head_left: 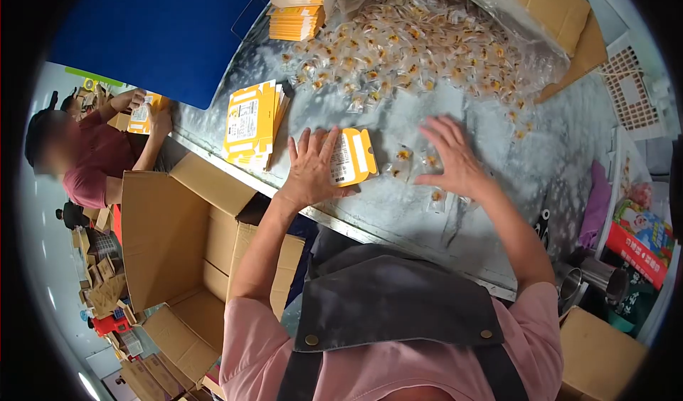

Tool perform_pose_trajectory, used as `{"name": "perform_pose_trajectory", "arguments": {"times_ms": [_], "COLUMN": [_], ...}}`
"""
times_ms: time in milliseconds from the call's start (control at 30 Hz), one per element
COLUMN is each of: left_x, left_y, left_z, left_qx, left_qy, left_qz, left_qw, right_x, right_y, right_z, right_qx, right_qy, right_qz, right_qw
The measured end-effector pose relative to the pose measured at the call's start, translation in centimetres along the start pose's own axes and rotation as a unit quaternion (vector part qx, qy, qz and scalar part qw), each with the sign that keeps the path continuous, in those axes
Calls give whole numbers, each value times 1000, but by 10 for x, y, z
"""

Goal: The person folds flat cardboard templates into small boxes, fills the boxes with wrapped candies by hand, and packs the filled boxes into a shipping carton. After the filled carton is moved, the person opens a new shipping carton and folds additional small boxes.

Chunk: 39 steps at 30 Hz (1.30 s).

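Observation:
My left hand [313, 166] lies with fingers spread over the left side of a small yellow and white carton [352, 157], which rests flat on the metal table. Its thumb is by the carton's near edge. My right hand [455, 160] is open, fingers apart and palm low over the table, to the right of the carton. Between the carton and that hand lie a few small see-through packets [403, 153] with yellow and dark marks. Another packet [437, 197] sits just below my right thumb; whether more are under the palm is hidden.
Beyond my hands spreads a large heap of packets [413, 52]. Flat yellow cartons [250, 123] are stacked left, with more stacks [295, 22] behind. An open cardboard box [171, 237] stands by the table's edge. Scissors [543, 224] lie right. Another person [96, 152] holds a carton [139, 118].

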State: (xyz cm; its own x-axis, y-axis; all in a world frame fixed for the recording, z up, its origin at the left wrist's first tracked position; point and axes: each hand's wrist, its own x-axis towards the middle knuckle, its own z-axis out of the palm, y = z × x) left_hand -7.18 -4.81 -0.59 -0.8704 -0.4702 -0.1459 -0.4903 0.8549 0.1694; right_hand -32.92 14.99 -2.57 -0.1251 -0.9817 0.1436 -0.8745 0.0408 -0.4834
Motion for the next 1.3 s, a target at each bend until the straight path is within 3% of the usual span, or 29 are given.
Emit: {"name": "perform_pose_trajectory", "arguments": {"times_ms": [167, 300, 400, 433, 533, 700, 933, 1067, 1233, 1300], "left_x": [13, 14, 13, 13, 14, 20, 15, 9, 7, 8], "left_y": [12, 32, 40, 40, 41, 46, 68, 67, 66, 66], "left_z": [-4, 0, 2, 4, 1, 5, 6, 8, 11, 13], "left_qx": [-30, -67, -80, -77, -71, -67, -54, -66, -71, -71], "left_qy": [-3, 25, 18, 23, 7, 14, 3, 21, 20, 25], "left_qz": [58, 124, 110, 111, 108, 148, 158, 140, 132, 136], "left_qw": [998, 990, 991, 991, 992, 987, 986, 988, 988, 988], "right_x": [-3, 2, -6, -13, -46, -94, -49, -50, -73, -70], "right_y": [7, -9, -19, -18, -23, -19, -23, -35, -33, -26], "right_z": [1, 36, 22, 12, -23, -10, 45, 15, -11, 9], "right_qx": [-35, 47, 173, 69, 20, -60, 26, 12, 56, 82], "right_qy": [-57, -66, -109, -74, -63, -79, 2, 39, -11, 34], "right_qz": [19, -64, 7, -29, 25, 101, 2, 27, 218, 176], "right_qw": [998, 995, 979, 994, 998, 990, 1000, 999, 974, 980]}}
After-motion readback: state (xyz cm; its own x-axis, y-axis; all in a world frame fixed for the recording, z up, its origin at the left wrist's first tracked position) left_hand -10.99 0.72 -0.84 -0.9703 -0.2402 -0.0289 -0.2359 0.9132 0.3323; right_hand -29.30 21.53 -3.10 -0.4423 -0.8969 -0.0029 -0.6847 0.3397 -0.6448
